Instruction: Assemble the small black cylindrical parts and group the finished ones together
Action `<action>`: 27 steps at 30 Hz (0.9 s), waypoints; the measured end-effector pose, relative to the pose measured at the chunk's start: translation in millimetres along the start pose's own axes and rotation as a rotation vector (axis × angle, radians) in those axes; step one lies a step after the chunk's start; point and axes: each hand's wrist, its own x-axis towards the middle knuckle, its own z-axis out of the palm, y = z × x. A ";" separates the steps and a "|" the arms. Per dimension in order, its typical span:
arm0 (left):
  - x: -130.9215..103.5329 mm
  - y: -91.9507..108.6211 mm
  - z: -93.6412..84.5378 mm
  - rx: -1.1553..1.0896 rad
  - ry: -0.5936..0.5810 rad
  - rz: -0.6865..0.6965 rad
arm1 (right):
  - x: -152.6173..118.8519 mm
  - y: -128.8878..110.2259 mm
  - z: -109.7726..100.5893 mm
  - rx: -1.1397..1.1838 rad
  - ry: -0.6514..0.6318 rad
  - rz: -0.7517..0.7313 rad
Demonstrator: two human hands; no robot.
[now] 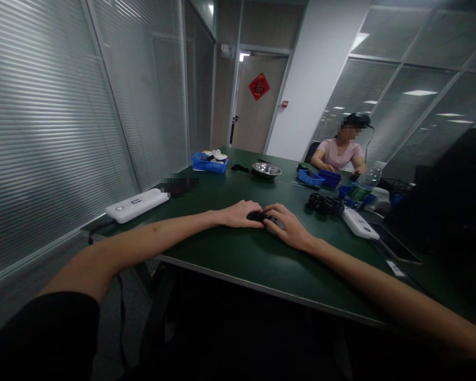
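Over the green table my left hand [240, 214] and my right hand [289, 227] meet at a small black object [261, 216]. The fingers of both hands are closed on it from opposite sides. Much of the object is covered by my fingers, and its kind cannot be made out. Beyond my hands stands a shiny metal bowl [266, 170] with small pieces in it. To the right of my right hand lies a pile of black parts [322, 202].
A blue basket [210, 165] with items stands at the far left of the green table [218, 248]. White devices [138, 205] lie at both sides. Right of my hands are a blue tray [310, 178], a plastic bottle [365, 185] and a phone [394, 244]. A person [341, 153] sits across.
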 end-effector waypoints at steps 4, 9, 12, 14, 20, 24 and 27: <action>-0.4 1.8 0.0 -0.014 -0.005 -0.028 | -0.3 0.1 0.2 0.010 -0.003 -0.005; -0.5 1.3 0.8 -0.171 0.054 -0.032 | -1.3 -0.7 -0.5 0.028 0.017 0.006; 0.2 -0.5 1.2 -0.315 0.060 -0.019 | -1.6 -2.4 -1.4 0.042 0.026 0.027; 0.7 -2.0 1.5 -0.370 0.051 -0.031 | -1.6 -3.1 -1.5 0.060 0.037 0.039; 1.9 -7.2 2.6 -0.370 0.032 -0.065 | -2.8 1.4 1.6 0.115 0.077 0.097; 2.0 -9.1 2.4 -0.392 0.032 -0.065 | -3.1 6.2 3.6 0.143 0.104 0.230; 2.2 -9.9 2.7 -0.446 0.034 -0.079 | -1.7 9.1 3.9 0.154 0.022 0.325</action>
